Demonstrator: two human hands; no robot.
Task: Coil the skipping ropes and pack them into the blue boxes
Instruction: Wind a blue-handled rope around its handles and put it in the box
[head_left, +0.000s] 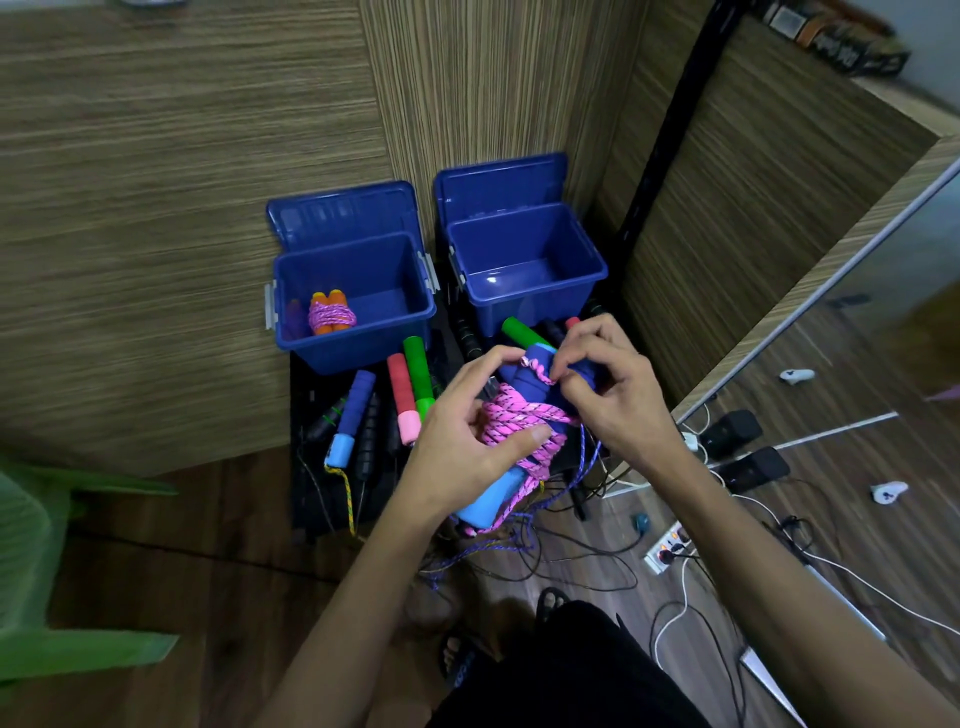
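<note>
Both hands working where I'm watching, left hand (467, 441) gripping the pink rope (511, 423) coiled round blue handles (524, 387), right hand (605, 384) pinching its end.

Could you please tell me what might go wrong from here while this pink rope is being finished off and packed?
1. The right hand pinches only the end of the pink rope; a slip could loosen the coil that the left hand holds around the blue handles.
2. The rope's trailing length hangs among the loose cords below and may snag when the bundle is lifted towards the empty blue box.
</note>
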